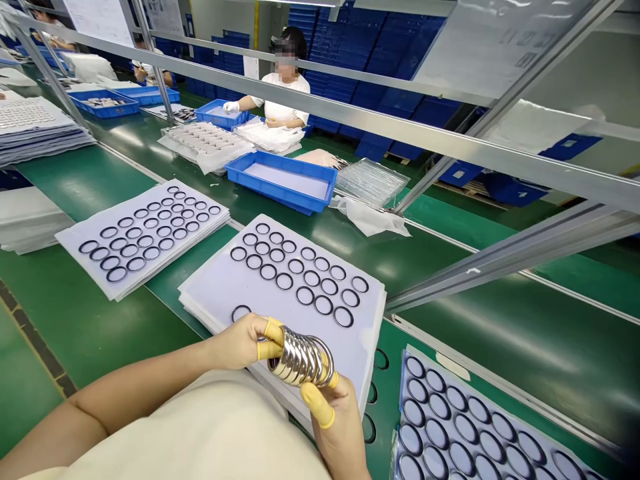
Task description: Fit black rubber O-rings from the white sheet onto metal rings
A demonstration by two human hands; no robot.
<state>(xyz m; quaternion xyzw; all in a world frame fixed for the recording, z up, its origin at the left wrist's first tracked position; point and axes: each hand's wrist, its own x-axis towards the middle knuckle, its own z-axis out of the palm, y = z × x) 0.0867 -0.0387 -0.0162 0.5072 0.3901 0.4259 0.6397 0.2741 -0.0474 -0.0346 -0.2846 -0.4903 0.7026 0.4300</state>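
Note:
A row of shiny metal rings [299, 360] is held between my two hands, above the near edge of a stack of white sheets [280, 303]. My left hand [245, 341], with yellow finger cots, grips the rings' left end. My right hand [336, 410], also in yellow finger cots, closes on their right end, some fingers hidden behind or inside the rings. On the top sheet lie several dark-rimmed rings [285, 281] in rows toward the far side. One more ring [241, 307] lies just beyond my left hand, partly covered.
Another sheet stack with rings [140, 233] lies to the left, and a sheet with larger-looking rings [465, 427] at lower right. A few rings [370, 428] rest on the green bench between. A blue tray [283, 181] and metal frame bars [350, 110] stand ahead. A co-worker [287, 93] sits opposite.

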